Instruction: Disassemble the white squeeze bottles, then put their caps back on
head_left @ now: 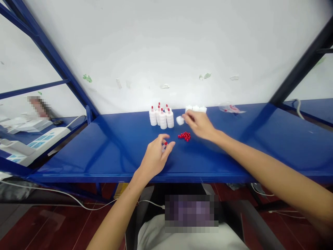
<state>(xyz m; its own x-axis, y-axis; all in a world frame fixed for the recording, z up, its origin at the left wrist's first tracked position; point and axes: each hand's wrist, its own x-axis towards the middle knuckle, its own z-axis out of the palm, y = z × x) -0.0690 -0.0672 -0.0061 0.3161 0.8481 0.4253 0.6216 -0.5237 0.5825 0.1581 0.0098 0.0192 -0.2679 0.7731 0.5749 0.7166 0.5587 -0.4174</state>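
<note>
My left hand (155, 155) is above the front part of the blue table, its fingers curled around a small whitish nozzle with a red tip (165, 143). To the right, my right hand (199, 123) grips a small white bottle (180, 120), which is tilted and blurred. Between the hands lies a loose pile of small red caps (185, 136). Several white bottles with red-tipped nozzles (162, 119) stand upright together left of my right hand. Behind that hand are white bottles (196, 108) without visible red tips, partly hidden by it.
A clear plastic bag with red pieces (231, 108) lies at the back right of the blue table (109, 152). A white wall rises behind. Blue frame posts (61, 57) stand at both sides. A white power strip (43, 139) is at the left.
</note>
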